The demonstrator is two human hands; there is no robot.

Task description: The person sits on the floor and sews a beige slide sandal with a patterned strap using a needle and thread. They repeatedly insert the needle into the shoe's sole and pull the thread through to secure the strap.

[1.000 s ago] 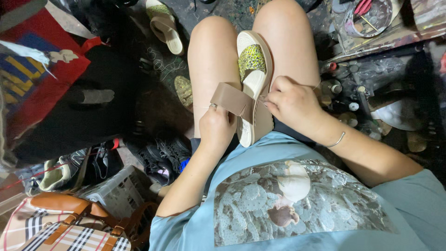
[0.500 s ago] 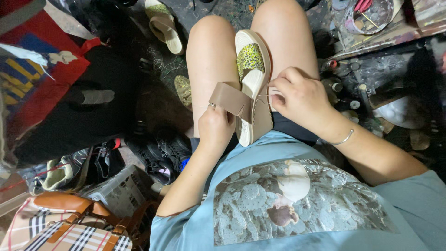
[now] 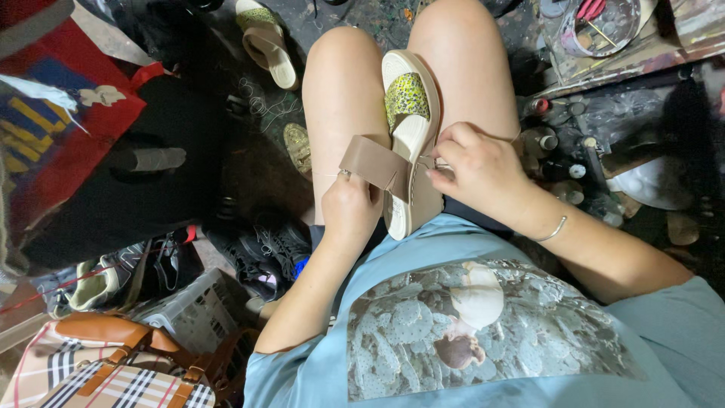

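The cream-soled slide sandal with a glittery yellow-green toe band point(image 3: 411, 143) lies along the person's lap, resting in the gap between the two bare thighs. Its long axis runs from about 6 o'clock (heel end, close to the light-blue printed shirt point(image 3: 483, 332)) to about 12 o'clock (toe end, towards the knees), tilted slightly to the 1 o'clock side.

A wide tan leather strap point(image 3: 374, 162) crosses the sandal's middle. It extends from the sole edge towards 9 o'clock, over the left thigh.

The left hand point(image 3: 351, 208) sits at about 8 o'clock from the sandal's middle. Its fingers are curled closed around the free end of the tan strap, pinning it against the thigh.

The right hand point(image 3: 476, 166) sits at about 3 o'clock from the sandal's middle and touches the sole's right edge. Its fingertips are pinched nearly closed at the point where the strap meets the sole. A small thin item appears to be held in the pinch (too small to identify). A thin bangle point(image 3: 551, 230) circles the right wrist.

Both hands are in contact with the work. The right hand is the nearer one to the strap-to-sole joint; the left hand only steadies the strap.

A matching sandal point(image 3: 268, 41) lies on the floor at about 11 o'clock, well apart from the lap.
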